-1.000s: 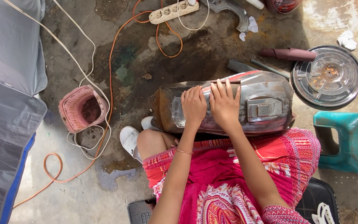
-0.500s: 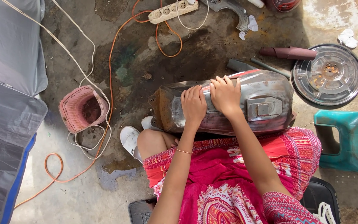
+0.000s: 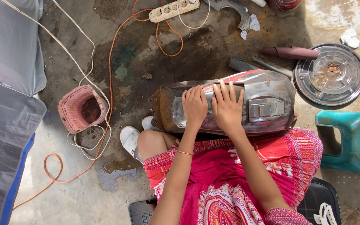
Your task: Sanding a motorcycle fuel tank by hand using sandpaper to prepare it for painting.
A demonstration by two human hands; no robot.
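Both hands pressed flat on the rusty metal tank [image 3: 230, 104] across the lap: left hand [image 3: 194, 105] and right hand [image 3: 226, 106] side by side, slid slightly toward its rusted end, grips wide, clasping nothing; rubbing apparently ongoing.

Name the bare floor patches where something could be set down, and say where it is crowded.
Free: concrete between the pink basket and grey tarp, and below the orange cable. Crowded: around the metal tank under both hands, near the round metal lid and power strip.
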